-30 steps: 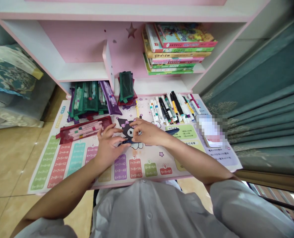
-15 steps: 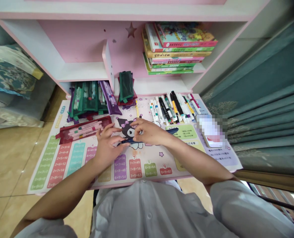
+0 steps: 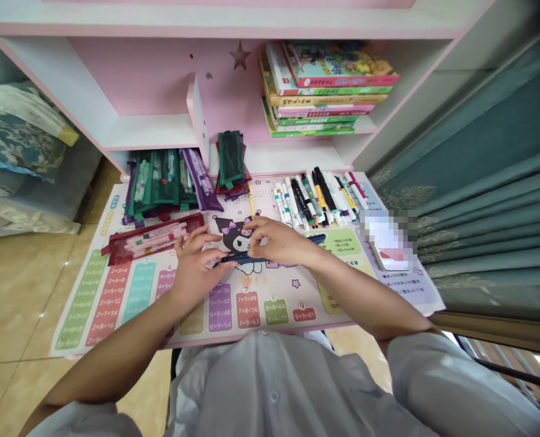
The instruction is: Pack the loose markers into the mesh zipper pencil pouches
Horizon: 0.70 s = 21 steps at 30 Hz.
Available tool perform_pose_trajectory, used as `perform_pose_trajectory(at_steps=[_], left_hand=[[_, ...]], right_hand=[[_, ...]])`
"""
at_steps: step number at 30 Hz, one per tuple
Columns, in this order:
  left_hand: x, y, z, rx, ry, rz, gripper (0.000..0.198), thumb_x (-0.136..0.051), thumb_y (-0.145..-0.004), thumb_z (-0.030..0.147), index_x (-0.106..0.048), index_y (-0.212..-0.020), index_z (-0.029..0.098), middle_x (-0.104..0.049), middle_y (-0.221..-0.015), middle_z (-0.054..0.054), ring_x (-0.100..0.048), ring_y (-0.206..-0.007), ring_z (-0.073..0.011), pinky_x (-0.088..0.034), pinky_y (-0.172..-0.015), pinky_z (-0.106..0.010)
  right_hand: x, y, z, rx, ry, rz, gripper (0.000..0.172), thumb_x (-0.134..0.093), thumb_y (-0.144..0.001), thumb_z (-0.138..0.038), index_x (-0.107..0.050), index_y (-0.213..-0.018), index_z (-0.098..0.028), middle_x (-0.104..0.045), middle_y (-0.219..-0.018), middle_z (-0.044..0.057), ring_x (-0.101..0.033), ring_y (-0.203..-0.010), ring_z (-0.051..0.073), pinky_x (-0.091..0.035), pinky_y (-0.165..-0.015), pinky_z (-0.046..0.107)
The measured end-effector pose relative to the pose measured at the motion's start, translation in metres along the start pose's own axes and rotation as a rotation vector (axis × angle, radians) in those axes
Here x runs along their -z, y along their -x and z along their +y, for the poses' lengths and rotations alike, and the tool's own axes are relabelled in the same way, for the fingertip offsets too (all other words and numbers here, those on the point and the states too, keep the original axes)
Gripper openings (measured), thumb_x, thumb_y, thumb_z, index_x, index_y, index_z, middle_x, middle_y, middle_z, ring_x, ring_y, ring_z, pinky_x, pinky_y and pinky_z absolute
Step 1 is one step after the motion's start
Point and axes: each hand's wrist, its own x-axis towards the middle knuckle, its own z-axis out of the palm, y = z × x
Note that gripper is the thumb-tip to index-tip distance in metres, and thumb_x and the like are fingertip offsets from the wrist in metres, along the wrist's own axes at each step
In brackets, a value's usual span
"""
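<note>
A dark blue pencil pouch (image 3: 241, 258), seen nearly edge-on, stretches across the desk mat in front of me. My left hand (image 3: 197, 261) grips its left end, thumb in front and the other fingers spread above. Thumb and forefinger of my right hand (image 3: 279, 243) are pinched together at the pouch's upper edge, near its middle; the exact bit between them is hidden. Beyond the right wrist the pouch's right end (image 3: 316, 239) shows. Left of my left hand lies a red mesh pouch (image 3: 119, 243) with several markers inside.
Loose markers (image 3: 317, 197) lie in a row at the back right, with a phone (image 3: 390, 249) beside them. Filled green pouches (image 3: 160, 194) and a purple pouch (image 3: 201, 176) are piled back left. Flat pouches (image 3: 231, 161) are stacked mid-back. Books (image 3: 328, 91) sit on the shelf.
My right hand has shifted slightly to the right along the pouch's upper edge. The left hand keeps its place, and the pouch's right end sits slightly differently.
</note>
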Motion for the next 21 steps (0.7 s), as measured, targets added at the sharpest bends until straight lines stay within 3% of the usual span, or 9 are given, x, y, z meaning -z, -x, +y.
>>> perform_pose_trajectory(at_steps=[12,21], left_hand=[[0.0003,-0.0002,0.0,0.005,0.001,0.0,0.015,-0.081,-0.073,0.038,-0.073,-0.067,0.027,-0.072,-0.106,-0.003,-0.055,-0.122,-0.0333,-0.029,-0.108,-0.06],[-0.0005,0.0008,-0.0022,-0.014,0.018,0.012,0.017,-0.081,-0.075,0.037,-0.071,-0.066,0.026,-0.071,-0.106,-0.004,-0.055,-0.123,-0.0349,-0.028,-0.106,-0.063]], right_hand=[[0.0005,0.0004,0.0061,-0.005,-0.008,-0.016,0.009,-0.07,-0.076,-0.02,-0.07,-0.068,-0.023,-0.06,-0.139,0.003,-0.038,-0.144,0.026,-0.035,-0.116,0.043],[0.004,0.0012,0.0087,-0.001,-0.01,-0.007,0.01,-0.07,-0.075,-0.02,-0.07,-0.065,-0.023,-0.061,-0.137,0.004,-0.044,-0.14,0.027,-0.037,-0.113,0.044]])
